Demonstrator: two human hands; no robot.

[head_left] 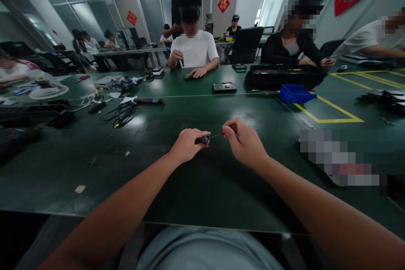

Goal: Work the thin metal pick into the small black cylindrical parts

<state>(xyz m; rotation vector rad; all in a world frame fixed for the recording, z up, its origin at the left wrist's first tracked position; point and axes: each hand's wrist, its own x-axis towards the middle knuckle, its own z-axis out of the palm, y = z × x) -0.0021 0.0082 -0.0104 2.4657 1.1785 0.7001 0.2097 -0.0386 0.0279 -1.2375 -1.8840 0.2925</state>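
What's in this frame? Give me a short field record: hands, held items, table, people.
left hand: closed on a small dark cylindrical part with a metal end
right hand: pinching a thin tool with a reddish handle, tip at the part's metal end
surface: green table
nearby: blue bin, hard drive, black cables, screwdriver
people: person in white shirt seated opposite; others at the table and behind
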